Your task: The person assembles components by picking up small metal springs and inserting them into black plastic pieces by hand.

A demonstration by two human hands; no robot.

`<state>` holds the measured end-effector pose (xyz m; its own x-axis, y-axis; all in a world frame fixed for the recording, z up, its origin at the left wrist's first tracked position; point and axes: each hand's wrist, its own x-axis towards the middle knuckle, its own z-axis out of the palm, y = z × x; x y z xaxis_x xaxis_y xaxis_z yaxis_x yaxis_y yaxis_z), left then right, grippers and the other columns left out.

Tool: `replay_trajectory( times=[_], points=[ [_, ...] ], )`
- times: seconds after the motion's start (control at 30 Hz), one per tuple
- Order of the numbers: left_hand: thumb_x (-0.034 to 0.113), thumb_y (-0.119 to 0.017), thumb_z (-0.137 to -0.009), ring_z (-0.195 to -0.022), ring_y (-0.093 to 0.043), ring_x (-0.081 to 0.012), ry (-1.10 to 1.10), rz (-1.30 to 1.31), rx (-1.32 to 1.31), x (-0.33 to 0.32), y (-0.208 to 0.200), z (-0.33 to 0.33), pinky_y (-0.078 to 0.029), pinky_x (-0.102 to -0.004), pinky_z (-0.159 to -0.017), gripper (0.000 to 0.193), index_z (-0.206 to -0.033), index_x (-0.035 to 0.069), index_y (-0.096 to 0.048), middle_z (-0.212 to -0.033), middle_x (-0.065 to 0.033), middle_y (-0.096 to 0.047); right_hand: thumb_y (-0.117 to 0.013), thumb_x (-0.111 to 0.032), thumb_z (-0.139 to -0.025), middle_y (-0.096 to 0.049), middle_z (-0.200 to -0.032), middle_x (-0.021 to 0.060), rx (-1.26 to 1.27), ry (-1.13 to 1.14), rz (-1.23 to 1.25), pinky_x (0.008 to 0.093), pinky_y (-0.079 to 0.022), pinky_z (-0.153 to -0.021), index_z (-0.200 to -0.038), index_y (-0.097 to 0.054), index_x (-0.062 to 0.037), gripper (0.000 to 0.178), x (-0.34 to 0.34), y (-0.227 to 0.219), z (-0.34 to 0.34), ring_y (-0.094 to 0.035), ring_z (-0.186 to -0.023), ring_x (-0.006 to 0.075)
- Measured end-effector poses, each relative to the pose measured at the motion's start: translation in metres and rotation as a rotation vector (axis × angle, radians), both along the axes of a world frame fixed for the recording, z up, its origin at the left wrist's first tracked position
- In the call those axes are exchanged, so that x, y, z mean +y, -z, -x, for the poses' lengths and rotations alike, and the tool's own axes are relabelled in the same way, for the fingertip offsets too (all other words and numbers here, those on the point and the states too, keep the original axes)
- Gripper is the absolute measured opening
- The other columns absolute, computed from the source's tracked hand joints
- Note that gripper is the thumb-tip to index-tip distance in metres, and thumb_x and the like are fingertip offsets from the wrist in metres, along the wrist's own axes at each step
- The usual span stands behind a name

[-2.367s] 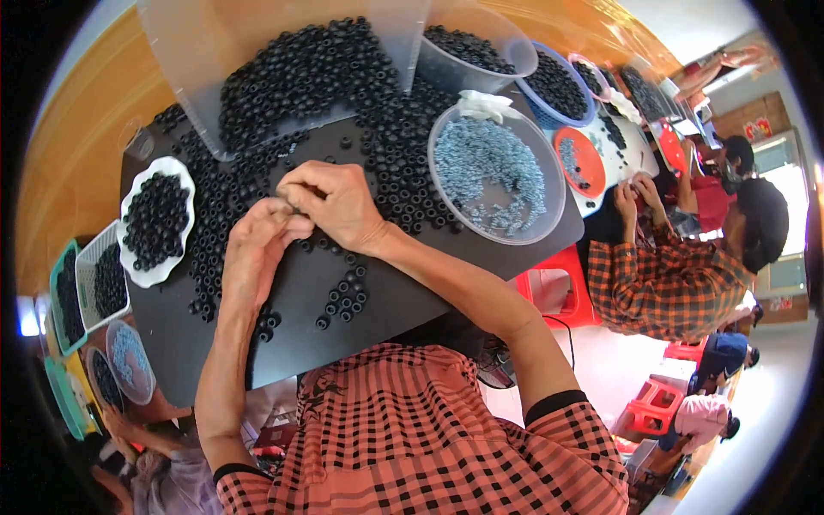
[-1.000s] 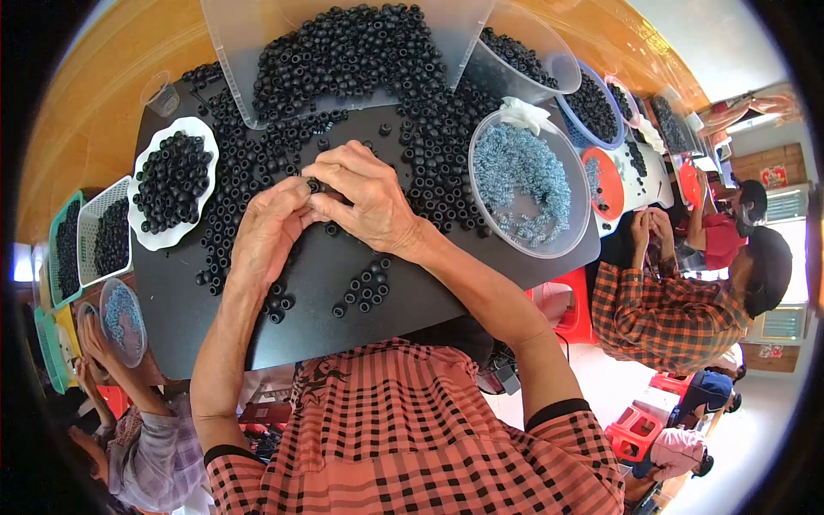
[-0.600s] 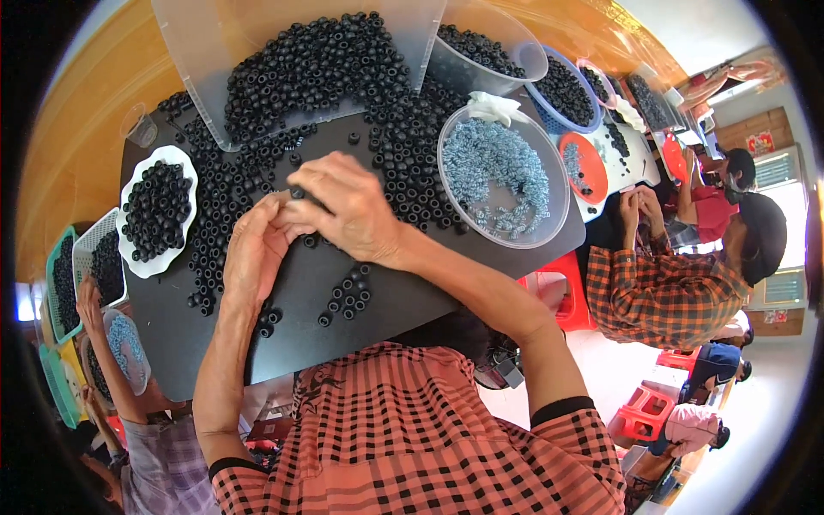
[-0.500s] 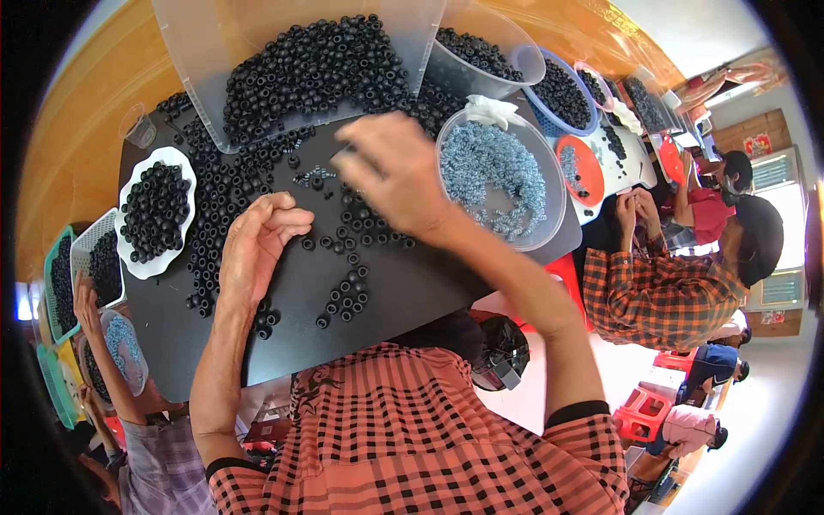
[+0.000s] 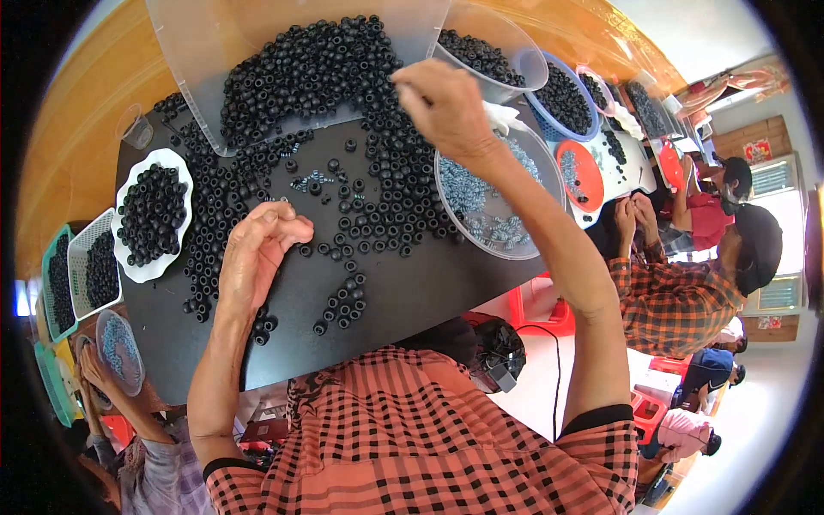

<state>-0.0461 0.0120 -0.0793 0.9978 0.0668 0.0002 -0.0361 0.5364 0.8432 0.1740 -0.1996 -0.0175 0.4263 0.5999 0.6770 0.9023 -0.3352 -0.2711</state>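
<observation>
My left hand (image 5: 262,245) hovers above the black table among loose black pieces, its fingers curled toward the thumb; anything inside is too small or hidden to name. Up and to the right, my right hand (image 5: 451,112) is closed beside the clear plastic bin's right side, over a band of round black pieces with holes (image 5: 395,180). What its fingertips hold, if anything, cannot be made out. A few small light-blue coil-shaped pieces (image 5: 311,181) lie between my hands. Under my right forearm stands a clear round tub (image 5: 515,251) of such blue pieces, partly covered.
A large clear bin (image 5: 184,51) heaped with black pieces tilts at the back. A white scalloped dish (image 5: 154,273) of them stands left, near a small clear cup (image 5: 137,133). A clear bowl (image 5: 536,64) and blue basket (image 5: 592,120) are behind right. Other people sit on both sides.
My right hand has moved up and right, from above the table's middle to the bin's right side. More black pieces now show at the centre right. My left hand stays nearly in place.
</observation>
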Motion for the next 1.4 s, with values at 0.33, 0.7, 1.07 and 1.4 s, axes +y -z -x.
replay_trajectory(
  times=[0.33, 0.7, 1.07, 1.4],
  points=[
    [0.029, -0.049, -0.094, -0.096, -0.061, -0.021, -0.052, -0.062, 0.035, 0.001, -0.011, 0.0, -0.046, -0.0315, -0.089, 0.031, -0.101, -0.002, -0.053, -0.083, -0.0135, -0.068, -0.057, -0.006, -0.077, -0.062, -0.091, 0.0147, 0.146, -0.289, 0.235, 0.0408, -0.05, -0.074, -0.096, -0.065, -0.0021, 0.021, 0.078, 0.033, 0.013, -0.061, -0.081, 0.0335],
    [0.017, -0.046, -0.093, -0.094, -0.062, -0.0226, -0.053, 0.001, 0.055, 0.002, -0.009, 0.0, -0.046, -0.0341, -0.091, 0.023, -0.101, -0.003, -0.056, -0.084, -0.0151, -0.068, -0.057, 0.0, -0.076, -0.061, -0.086, 0.0128, 0.314, -0.399, 0.374, 0.0367, -0.051, -0.073, -0.097, -0.066, -0.003, 0.024, 0.084, 0.037, 0.021, -0.062, -0.078, 0.029],
    [0.017, -0.046, -0.093, -0.094, -0.061, -0.0233, -0.074, -0.002, 0.074, 0.004, -0.006, -0.003, -0.045, -0.0345, -0.091, 0.024, -0.102, -0.003, -0.056, -0.083, -0.0142, -0.067, -0.058, -0.002, -0.076, -0.063, -0.085, 0.0124, 0.256, -0.331, 0.242, 0.034, -0.051, -0.067, -0.093, -0.066, -0.0007, 0.019, 0.071, 0.041, 0.009, -0.063, -0.073, 0.0259],
    [0.017, -0.047, -0.093, -0.093, -0.061, -0.022, -0.074, -0.011, 0.043, 0.004, -0.006, -0.003, -0.045, -0.0341, -0.09, 0.022, -0.1, -0.002, -0.057, -0.083, -0.0131, -0.067, -0.067, -0.008, -0.069, -0.065, -0.086, 0.0108, 0.123, -0.336, 0.446, 0.0385, -0.05, -0.075, -0.088, -0.067, -0.0041, 0.019, 0.087, 0.042, 0.029, -0.061, -0.081, 0.0284]
  ],
)
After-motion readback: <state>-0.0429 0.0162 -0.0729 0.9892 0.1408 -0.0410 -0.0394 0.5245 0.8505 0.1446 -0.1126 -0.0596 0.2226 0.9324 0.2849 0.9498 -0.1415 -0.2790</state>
